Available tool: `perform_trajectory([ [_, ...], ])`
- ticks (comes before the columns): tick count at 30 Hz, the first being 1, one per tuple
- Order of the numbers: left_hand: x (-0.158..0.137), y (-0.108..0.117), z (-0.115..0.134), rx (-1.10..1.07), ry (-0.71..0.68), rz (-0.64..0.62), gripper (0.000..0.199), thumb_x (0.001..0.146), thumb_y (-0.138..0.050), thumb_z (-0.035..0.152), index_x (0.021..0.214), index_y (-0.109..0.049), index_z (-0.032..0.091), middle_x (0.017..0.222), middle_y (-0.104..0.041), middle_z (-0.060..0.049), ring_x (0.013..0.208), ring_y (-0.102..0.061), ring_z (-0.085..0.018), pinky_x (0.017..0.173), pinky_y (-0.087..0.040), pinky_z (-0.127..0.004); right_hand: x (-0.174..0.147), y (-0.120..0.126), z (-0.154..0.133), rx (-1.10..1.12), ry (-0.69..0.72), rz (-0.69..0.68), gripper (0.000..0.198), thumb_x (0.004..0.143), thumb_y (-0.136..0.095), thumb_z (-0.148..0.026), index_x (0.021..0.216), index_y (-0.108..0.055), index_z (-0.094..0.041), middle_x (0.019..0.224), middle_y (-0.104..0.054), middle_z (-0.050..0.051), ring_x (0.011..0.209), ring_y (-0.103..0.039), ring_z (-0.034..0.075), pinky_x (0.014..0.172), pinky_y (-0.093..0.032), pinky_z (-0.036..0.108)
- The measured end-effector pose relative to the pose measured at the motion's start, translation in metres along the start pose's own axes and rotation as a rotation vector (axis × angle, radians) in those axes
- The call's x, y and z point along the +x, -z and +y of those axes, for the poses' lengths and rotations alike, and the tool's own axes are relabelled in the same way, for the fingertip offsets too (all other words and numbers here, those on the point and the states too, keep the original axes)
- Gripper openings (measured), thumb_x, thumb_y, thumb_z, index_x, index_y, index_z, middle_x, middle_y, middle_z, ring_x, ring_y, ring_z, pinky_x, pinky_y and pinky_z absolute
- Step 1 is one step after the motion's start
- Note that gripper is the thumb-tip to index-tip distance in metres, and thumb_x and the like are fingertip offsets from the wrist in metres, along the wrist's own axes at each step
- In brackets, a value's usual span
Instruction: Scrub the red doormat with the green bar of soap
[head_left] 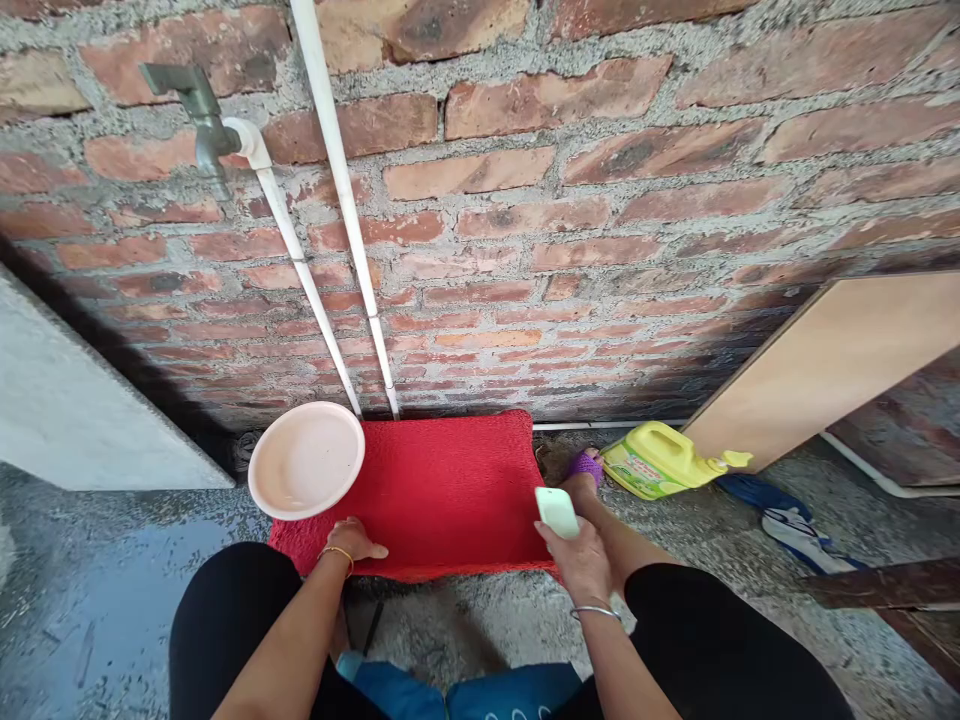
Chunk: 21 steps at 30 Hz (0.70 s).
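Observation:
A wet-looking red cloth [450, 490] lies spread over a low flat surface between my knees. Resting on its near left edge is my left hand [358, 543], thumb out to the side and nothing gripped. My right hand [581, 560] is closed around a pale green, flat plastic brush [557, 512] with a small hole at its end; any bristles are hidden underneath. It is held above the cloth's right edge, near my shin. A pale pink basin [307, 460] overlaps the cloth's far left corner, just beyond my left hand.
A yellow detergent jug [660, 460] lies on the floor at right, near a purple slipper [585, 465] on my foot. A wooden board [832, 360] leans on the brick wall. A tap [202, 125] and white pipes [345, 190] run up it. A grey slab [90, 390] stands left.

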<state>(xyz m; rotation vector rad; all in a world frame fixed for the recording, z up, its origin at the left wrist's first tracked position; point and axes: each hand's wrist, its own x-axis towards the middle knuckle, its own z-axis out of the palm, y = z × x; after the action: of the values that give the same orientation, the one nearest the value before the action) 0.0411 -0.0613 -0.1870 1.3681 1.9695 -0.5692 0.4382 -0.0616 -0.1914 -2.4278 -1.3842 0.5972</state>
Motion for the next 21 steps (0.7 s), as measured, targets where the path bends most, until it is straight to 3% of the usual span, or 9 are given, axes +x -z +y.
perform_trajectory([
  [3,0.0,0.002,-0.001,-0.014,-0.024,0.001,0.085,0.073,-0.063,0.069,0.133,-0.061,0.008,0.142,-0.061,-0.022,0.134,-0.056,-0.033,0.105,-0.048,-0.035,-0.018,-0.022,-0.041,-0.02,0.134,-0.124,0.061,0.08,-0.062,-0.052,0.131,-0.057,-0.019,0.121,-0.068,0.015,0.111,-0.065,0.029,0.089,-0.051,0.037],
  [7,0.003,-0.002,0.002,0.043,0.0,0.044,0.076,0.08,-0.059,0.064,0.133,-0.061,0.009,0.139,-0.063,-0.021,0.131,-0.058,-0.032,0.106,-0.048,-0.037,-0.036,-0.046,-0.088,-0.144,0.241,-0.261,0.068,0.076,-0.069,-0.046,0.136,-0.053,-0.02,0.131,-0.063,0.015,0.12,-0.061,0.028,0.098,-0.047,0.036],
  [9,0.005,-0.004,0.004,0.061,0.001,0.039,0.076,0.081,-0.058,0.063,0.133,-0.06,0.008,0.139,-0.063,-0.021,0.131,-0.057,-0.032,0.106,-0.047,-0.037,-0.029,-0.044,-0.085,-0.168,0.242,-0.275,0.07,0.074,-0.071,-0.046,0.137,-0.053,-0.02,0.133,-0.063,0.016,0.121,-0.061,0.029,0.098,-0.047,0.037],
  [11,0.007,-0.005,0.005,0.067,-0.012,0.032,0.074,0.081,-0.058,0.062,0.132,-0.06,0.008,0.139,-0.063,-0.021,0.132,-0.057,-0.032,0.106,-0.047,-0.037,-0.015,-0.034,-0.064,-0.151,0.177,-0.24,0.065,0.076,-0.069,-0.046,0.135,-0.055,-0.02,0.13,-0.064,0.014,0.118,-0.063,0.029,0.095,-0.048,0.037],
  [14,0.008,-0.005,0.005,0.067,-0.017,0.035,0.072,0.083,-0.058,0.059,0.132,-0.061,0.007,0.138,-0.063,-0.022,0.131,-0.058,-0.031,0.106,-0.047,-0.035,0.009,-0.014,-0.025,-0.066,-0.042,-0.128,0.054,0.083,-0.062,-0.048,0.127,-0.06,-0.017,0.118,-0.07,0.016,0.104,-0.069,0.029,0.084,-0.052,0.037],
  [16,0.008,-0.005,0.004,0.068,-0.009,0.033,0.072,0.083,-0.058,0.058,0.132,-0.06,0.005,0.138,-0.063,-0.023,0.131,-0.058,-0.031,0.105,-0.048,-0.035,0.017,-0.007,-0.013,-0.034,-0.158,-0.045,0.054,0.085,-0.059,-0.05,0.124,-0.06,-0.014,0.111,-0.071,0.018,0.097,-0.07,0.03,0.079,-0.053,0.038],
  [18,0.009,-0.006,0.003,0.067,-0.001,0.032,0.073,0.083,-0.058,0.059,0.132,-0.06,0.005,0.138,-0.063,-0.023,0.13,-0.059,-0.032,0.103,-0.049,-0.035,0.015,-0.01,-0.022,-0.042,-0.123,-0.017,0.058,0.084,-0.06,-0.052,0.128,-0.058,-0.014,0.115,-0.069,0.02,0.101,-0.069,0.032,0.081,-0.053,0.039],
  [21,0.01,-0.007,0.003,0.069,-0.005,0.043,0.07,0.083,-0.059,0.06,0.13,-0.061,0.008,0.137,-0.064,-0.022,0.129,-0.06,-0.032,0.102,-0.05,-0.036,0.001,-0.028,-0.059,-0.078,0.091,-0.119,0.063,0.082,-0.064,-0.051,0.134,-0.053,-0.017,0.127,-0.064,0.018,0.114,-0.064,0.03,0.09,-0.05,0.038],
])
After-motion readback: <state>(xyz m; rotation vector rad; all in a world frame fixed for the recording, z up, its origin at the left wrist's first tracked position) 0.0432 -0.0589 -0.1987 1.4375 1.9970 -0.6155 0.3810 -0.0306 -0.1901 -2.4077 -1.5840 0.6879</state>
